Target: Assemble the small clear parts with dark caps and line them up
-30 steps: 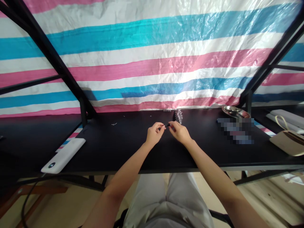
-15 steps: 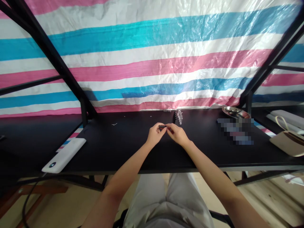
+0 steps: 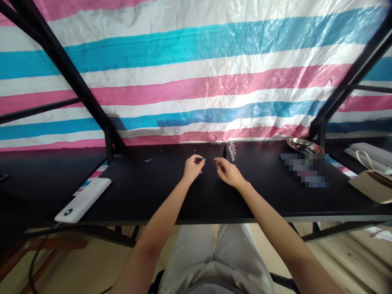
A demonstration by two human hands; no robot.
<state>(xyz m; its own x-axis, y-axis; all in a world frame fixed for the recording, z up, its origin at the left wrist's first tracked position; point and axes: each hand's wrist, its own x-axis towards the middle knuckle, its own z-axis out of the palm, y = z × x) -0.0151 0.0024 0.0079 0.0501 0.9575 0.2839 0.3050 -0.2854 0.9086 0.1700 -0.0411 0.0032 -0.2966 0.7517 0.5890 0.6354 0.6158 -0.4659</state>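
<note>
Over the middle of the black table, my left hand [image 3: 192, 169] is closed around a small dark stick-like piece [image 3: 199, 159], its exact kind too small to make out. A short gap to the right, my right hand [image 3: 229, 172] hovers with curved fingers, the fingertips looking apart and no held thing visible. Just beyond that hand lie a black toothed strip [image 3: 226, 152] and a clear, knobbly plastic strip [image 3: 232, 151], side by side. A row of small pale pieces [image 3: 216, 143] sits at the table's back edge.
Thin white bits [image 3: 148, 160] lie on the black table [image 3: 137, 188]. A white power bank [image 3: 83, 200] with a cable is at left. On the right are a round metal dish [image 3: 304, 145], a blurred-out item [image 3: 304, 170] and a beige pouch [image 3: 372, 185]. Black frame bars [image 3: 76, 92] slant up both sides.
My hands were together at the small dark piece. They have now parted: my left hand has moved left with the piece, while my right hand has stayed almost in place with its fingers loosened.
</note>
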